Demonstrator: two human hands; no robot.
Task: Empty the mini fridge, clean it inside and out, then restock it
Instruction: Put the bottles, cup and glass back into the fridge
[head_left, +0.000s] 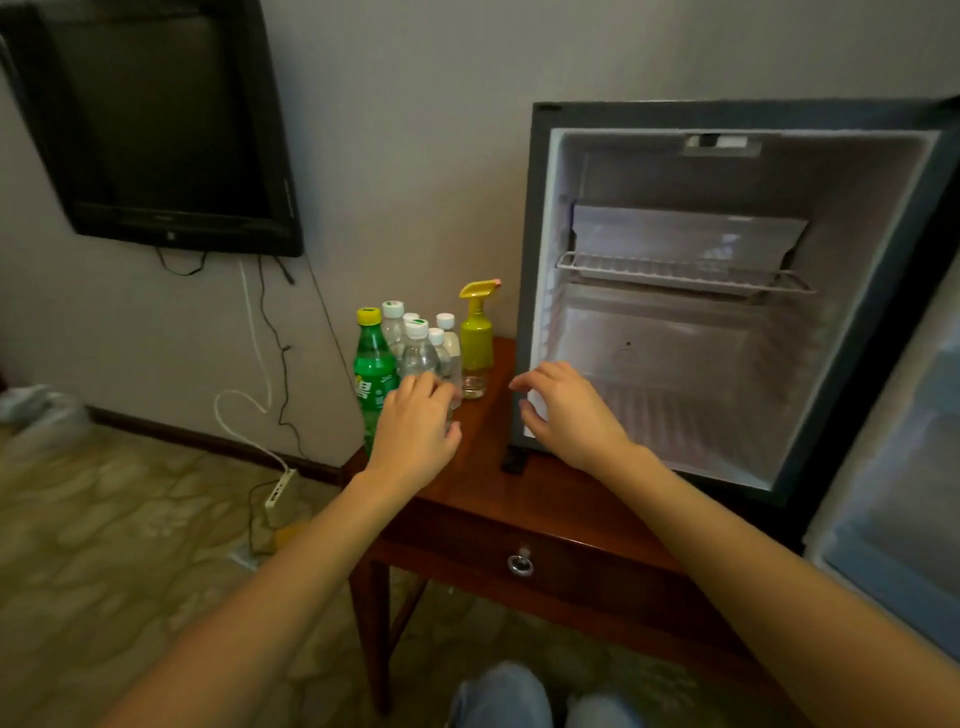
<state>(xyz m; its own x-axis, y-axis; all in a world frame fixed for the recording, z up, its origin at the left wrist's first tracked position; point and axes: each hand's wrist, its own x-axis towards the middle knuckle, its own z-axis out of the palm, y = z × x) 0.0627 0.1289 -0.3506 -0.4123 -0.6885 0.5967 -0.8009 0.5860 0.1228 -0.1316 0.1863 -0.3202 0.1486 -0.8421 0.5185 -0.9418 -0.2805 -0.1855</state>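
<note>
On the wooden table (488, 499), just left of the mini fridge (525, 260), the left hand (415, 426) reaches over a cluster of bottles. Its fingers are bent and slightly spread, with the fingertips against the front water bottle (418, 356). Whether they actually grip it cannot be told, as the hand hides the bottle's lower half. The right hand (566, 410) is well apart from the left. It hovers in front of the fridge's lower left frame with its fingers loosely bent and spread, holding nothing.

The fridge stands on the right part of the table, its door (893, 467) swung wide to the right. Inside are white walls, a wire shelf (680, 270) about halfway up and a pale flap panel behind it.

The bottle cluster includes several clear water bottles with white caps, standing upright and close together. A green soda bottle (373, 364) with a yellow-green cap stands at their left, partly behind the left hand. A yellow spray bottle (476, 338) stands between the bottles and the fridge, with a little clear liquid showing at its base.

A drawer with a metal ring pull (520, 565) sits below the tabletop. A dark television (156, 119) hangs on the wall to the left, with cables running down to a power strip (279, 488) on the carpet.
</note>
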